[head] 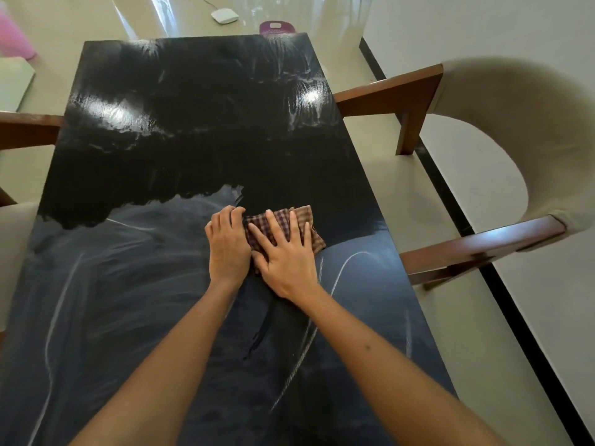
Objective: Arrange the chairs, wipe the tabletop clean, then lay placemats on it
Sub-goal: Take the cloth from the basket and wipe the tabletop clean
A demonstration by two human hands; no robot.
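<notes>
While both hands pressed the checked cloth [283, 230] mid-bench [193, 130], left hand [227, 244] curled at its edge, right hand [286, 255] flat; far half wet-wiped, near half streaked; placemats not laid.

Only the person's two arms and hands in frame, entering from the bottom edge. Both forearms are bare up to where the picture cuts them off: no sleeves, no cuffs showing. Left hand [228, 243] and right hand [286, 256] are bare too: no gloves, rings, watch or wristbands on either wrist. Fingernails look short and unpainted. One small dark mole on the right forearm, about midway along it. Slim forearms. No tattoos, bandages or other marks that can be made out.
</notes>
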